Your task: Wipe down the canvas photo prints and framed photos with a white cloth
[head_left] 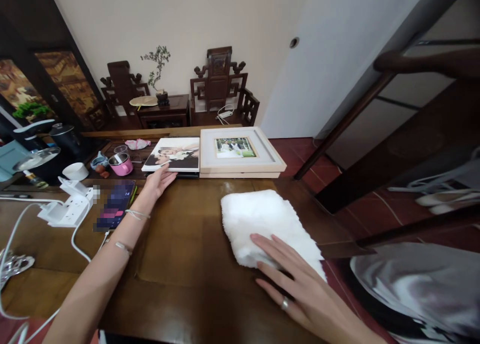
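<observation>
Right hand, fingers spread, is partly hiding fluffy white cloth. Left of it, left hand is extending loosely, grip unclear.

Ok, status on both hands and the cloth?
Right hand over white cloth, fingers spread. Left hand at photo panel's near edge. Framed photo beyond cloth.

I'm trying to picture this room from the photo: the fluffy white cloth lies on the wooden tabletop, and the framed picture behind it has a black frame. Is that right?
Not quite: the head view shows that the framed picture has a pale, light-coloured frame, not a black one. The fluffy white cloth does lie on the wooden tabletop, with the framed picture behind it.
</observation>
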The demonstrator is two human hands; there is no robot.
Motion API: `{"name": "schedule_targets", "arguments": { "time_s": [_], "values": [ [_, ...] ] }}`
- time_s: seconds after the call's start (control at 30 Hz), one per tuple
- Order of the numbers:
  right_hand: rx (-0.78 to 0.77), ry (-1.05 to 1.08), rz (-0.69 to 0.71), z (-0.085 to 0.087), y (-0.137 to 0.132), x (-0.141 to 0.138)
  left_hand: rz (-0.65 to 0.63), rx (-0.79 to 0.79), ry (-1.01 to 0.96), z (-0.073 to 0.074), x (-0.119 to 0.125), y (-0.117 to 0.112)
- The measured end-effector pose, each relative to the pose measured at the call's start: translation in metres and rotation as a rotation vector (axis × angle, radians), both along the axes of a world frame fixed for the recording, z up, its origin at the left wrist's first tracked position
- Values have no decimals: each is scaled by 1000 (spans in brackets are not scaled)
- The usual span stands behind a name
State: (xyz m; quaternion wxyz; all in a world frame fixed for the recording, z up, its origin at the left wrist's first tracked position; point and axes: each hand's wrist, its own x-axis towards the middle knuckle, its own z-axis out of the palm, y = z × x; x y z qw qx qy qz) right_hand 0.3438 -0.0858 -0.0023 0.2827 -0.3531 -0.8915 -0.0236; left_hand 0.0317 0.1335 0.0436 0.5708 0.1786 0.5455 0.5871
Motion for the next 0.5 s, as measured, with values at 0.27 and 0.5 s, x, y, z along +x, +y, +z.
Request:
{"name": "schedule_targets", "arguments": {
  "time_s": [0.27,0.5],
  "values": [
    [5,-98,-116,-5,19,-8,134,36,-46,6,9,20],
    [35,-60,-111,-9,25,-9,149,130,-57,24,-2,12]
  ]
}}
